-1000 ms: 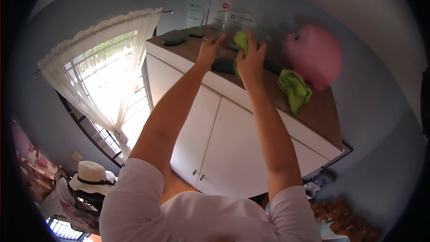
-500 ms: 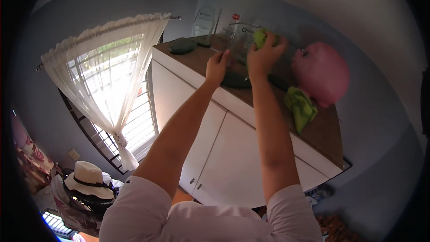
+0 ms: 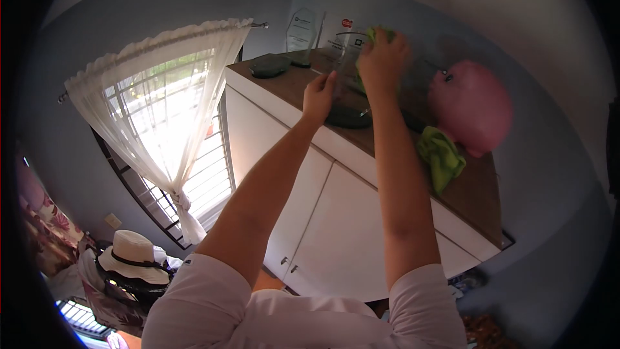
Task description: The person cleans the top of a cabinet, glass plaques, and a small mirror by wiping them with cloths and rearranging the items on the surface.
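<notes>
A clear glass plaque stands upright near the cabinet's front edge. My left hand pinches its left edge, thumb and fingers closed. Against the plaque's upper right part, my right hand is closed on a green cloth, which shows above and left of the fingers. A dark oval base lies just below the plaque. Right of my right forearm, a second green cloth hangs over the front edge of the brown cabinet top.
Behind is another clear plaque, with a dark oval piece left of it. A pink piggy bank sits at the right. White cabinet doors are below. A curtained window and a hat are at the left.
The view has shifted. My right hand has moved the cloth up and to the right over the plaque, while my left hand stays at its left side.
</notes>
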### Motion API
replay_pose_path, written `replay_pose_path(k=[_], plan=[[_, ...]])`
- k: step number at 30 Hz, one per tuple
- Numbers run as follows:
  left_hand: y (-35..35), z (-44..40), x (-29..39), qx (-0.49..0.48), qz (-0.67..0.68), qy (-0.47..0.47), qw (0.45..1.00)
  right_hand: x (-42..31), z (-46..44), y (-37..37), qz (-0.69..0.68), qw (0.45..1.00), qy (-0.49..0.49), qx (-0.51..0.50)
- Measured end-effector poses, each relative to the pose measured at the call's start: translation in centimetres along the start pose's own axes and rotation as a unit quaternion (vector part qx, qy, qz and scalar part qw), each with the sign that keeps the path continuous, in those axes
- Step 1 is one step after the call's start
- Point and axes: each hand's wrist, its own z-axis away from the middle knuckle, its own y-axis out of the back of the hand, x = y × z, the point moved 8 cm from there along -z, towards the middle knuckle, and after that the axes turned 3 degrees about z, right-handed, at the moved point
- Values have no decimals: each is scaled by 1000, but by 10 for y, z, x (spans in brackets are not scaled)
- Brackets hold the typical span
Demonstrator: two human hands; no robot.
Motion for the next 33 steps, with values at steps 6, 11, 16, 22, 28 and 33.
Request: replay_pose_path(k=[6, 11, 16, 22, 28, 33], plan=[[8, 1, 8, 27, -151, -37, 988, -79, -3, -38, 128, 952, 232, -154], [1, 6, 17, 20, -102, -38, 994, -55, -4, -32, -35, 992, 109, -55], [2, 1, 3, 10, -50, -5, 999, 16, -36, -30, 23, 993, -12, -115], [3, 3, 12, 21, -131, -49, 990, 77, -13, -24, -223, 938, -226, -141], [3, 3, 8, 18, -83, -18, 996, 144, 61, -71, -377, 801, -447, -127], [5, -1, -2, -3, -5, -8, 1000, 143, 118, -99, -286, 831, -411, -242]])
